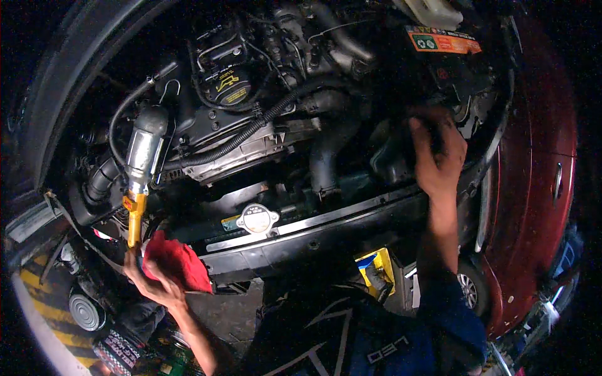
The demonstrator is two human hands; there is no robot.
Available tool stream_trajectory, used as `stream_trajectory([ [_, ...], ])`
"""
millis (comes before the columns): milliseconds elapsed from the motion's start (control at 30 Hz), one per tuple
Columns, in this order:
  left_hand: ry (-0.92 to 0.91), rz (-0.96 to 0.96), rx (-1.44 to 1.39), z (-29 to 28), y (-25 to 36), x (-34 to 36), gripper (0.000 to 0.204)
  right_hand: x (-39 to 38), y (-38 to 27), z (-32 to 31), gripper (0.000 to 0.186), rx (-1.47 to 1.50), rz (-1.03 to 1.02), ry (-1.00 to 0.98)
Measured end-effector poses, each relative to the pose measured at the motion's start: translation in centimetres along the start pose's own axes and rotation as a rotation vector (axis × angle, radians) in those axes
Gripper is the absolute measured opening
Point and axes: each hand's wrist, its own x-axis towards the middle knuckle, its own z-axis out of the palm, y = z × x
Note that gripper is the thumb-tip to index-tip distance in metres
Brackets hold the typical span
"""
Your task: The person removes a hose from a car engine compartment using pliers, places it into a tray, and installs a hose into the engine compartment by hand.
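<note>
Left hand point(157, 285) at lamp point(145, 150) (yellow-handled), right hand point(443, 161) near battery point(446, 42)

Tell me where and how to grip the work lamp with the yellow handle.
The work lamp is probably best gripped by its yellow handle, coming from the lower end, where the left hand is. The handle is slim and points down toward the person; the silver housing above is wider, and the wire hook sits at the far end.
</note>
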Motion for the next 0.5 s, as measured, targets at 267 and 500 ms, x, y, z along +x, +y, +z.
stream_trajectory([
  [267, -0.307, 0.119, 0.133, 0.5, -0.5, -2.8, 0.048, 0.2, -0.4, 0.0, 0.018, -0.023, -0.04, 0.032],
  [500, -0.303, 0.077, 0.133, 0.7, -0.1, -2.7, 0.041, 0.3, -0.5, -0.5, 0.014, 0.065, 0.039, 0.013],
])
